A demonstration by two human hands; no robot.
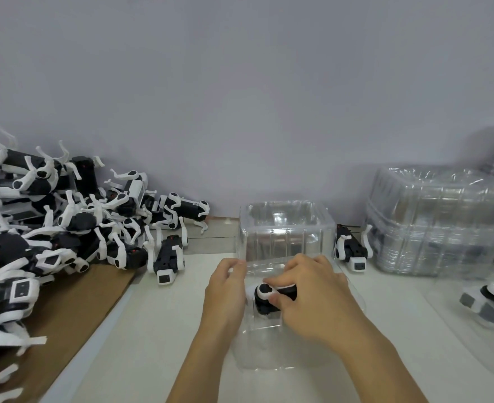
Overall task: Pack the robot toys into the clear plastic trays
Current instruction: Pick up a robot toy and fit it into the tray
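Note:
A clear plastic tray (286, 228) lies open on the white table in front of me, its lid half standing up toward the wall. A black-and-white robot dog toy (269, 298) sits in the near half of the tray. My right hand (312, 295) covers the toy from the right, fingers curled over its body and leg. My left hand (225, 292) grips the tray's left edge, fingers curled over the rim beside the toy. Most of the toy's body is hidden under my right hand.
A big heap of robot dog toys (59, 228) covers the left side, partly on brown cardboard (74, 309). One toy (168, 257) lies near the tray's left, another (351, 248) to its right. Stacked clear trays (440, 222) stand at the right; a packed tray (490, 301) is nearer.

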